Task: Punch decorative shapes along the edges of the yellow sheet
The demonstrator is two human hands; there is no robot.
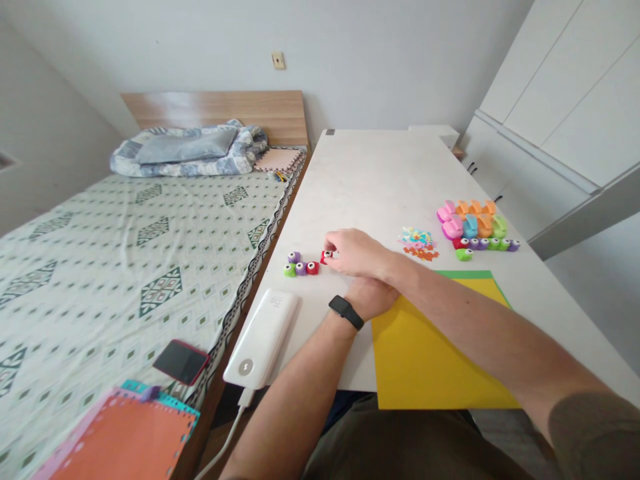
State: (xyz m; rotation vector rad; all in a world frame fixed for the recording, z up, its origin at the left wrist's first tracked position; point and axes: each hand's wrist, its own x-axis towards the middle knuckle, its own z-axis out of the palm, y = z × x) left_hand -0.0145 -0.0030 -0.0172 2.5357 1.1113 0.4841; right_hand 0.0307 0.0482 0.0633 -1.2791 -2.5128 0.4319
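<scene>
My right hand (353,252) reaches across to the left with its fingers closed on a small red craft punch (324,257). Left of it on the table stand a purple punch (294,257), a green punch (289,270), a second purple punch (301,269) and another red punch (313,268). Beneath my right wrist, my left hand (373,298) rests at the upper left corner of the yellow paper (430,353); its fingers are hidden by the right forearm. Under the yellow paper, a green sheet (470,274) shows along the far edge.
Paper cutouts (419,243) lie in a pile beyond the yellow sheet. Larger punches (470,225) and several small ones (493,244) are grouped at right. A white power bank (265,337) with a cable sits at the table's left edge. On the bed are a phone (181,361) and colored sheets (135,433).
</scene>
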